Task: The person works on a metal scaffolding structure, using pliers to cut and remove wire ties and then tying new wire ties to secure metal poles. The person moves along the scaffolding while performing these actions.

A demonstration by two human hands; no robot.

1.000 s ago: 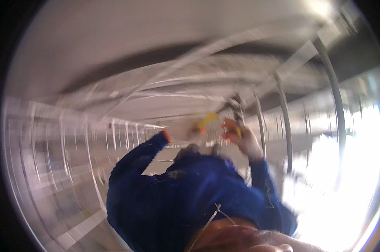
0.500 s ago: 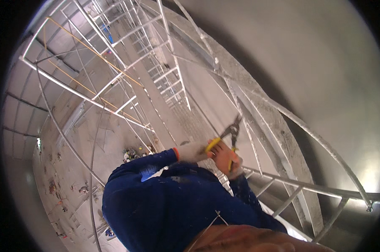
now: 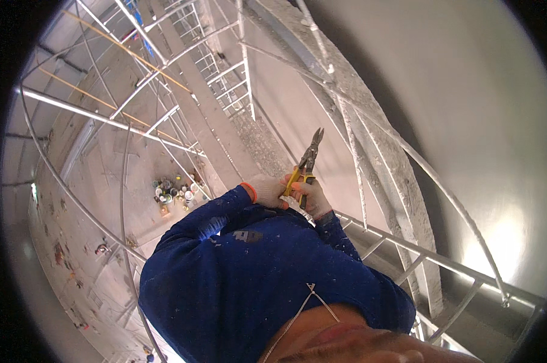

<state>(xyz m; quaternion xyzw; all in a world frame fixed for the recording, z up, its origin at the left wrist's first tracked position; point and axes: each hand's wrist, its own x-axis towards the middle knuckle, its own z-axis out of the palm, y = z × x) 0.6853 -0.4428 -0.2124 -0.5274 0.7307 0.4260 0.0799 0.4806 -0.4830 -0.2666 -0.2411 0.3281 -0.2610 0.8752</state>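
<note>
Two gloved hands meet in front of the blue shirt (image 3: 261, 266). On the left, the left hand (image 3: 265, 191) has a white glove with an orange cuff. Its fingers are close to the handles, but I cannot tell if it grips them. Next to it, the right hand (image 3: 317, 202) is curled around the handles of the snips (image 3: 311, 158), whose gray blades point up, away from the shirt.

Over at the left are thin metal bars (image 3: 113, 120) and a yellow cord (image 3: 145, 63). Small cans (image 3: 179, 190) sit in a bunch down on the floor (image 3: 128, 193), well in from its left edge. Then comes a long plank (image 3: 198, 115). Right of the snips are a rough gray ledge (image 3: 394, 181), a ladder-like frame (image 3: 442, 257) and a smooth gray wall (image 3: 485, 121).
</note>
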